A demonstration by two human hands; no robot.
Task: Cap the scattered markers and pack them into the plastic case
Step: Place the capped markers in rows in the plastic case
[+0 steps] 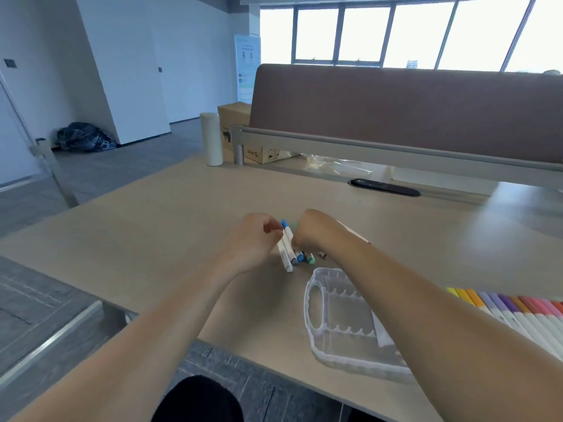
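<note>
My left hand [253,239] and my right hand [313,229] meet over the middle of the table, both closed around a small bundle of white markers [288,248] with blue, grey and green ends. The bundle is tilted, its lower ends near the tabletop. A green tip shows beside my right hand. The clear plastic case [344,318] lies open just in front of the bundle, partly under my right forearm, and its ribbed slots look empty. A row of capped markers [515,309] in yellow, orange, purple and pink lies at the right edge.
The beige table [170,239] has a white cylinder [210,138] at its far left corner and a black cable slot [385,187] near the brown partition [396,111]. A small dark item [322,255] lies beside the bundle. The near table edge runs below the case.
</note>
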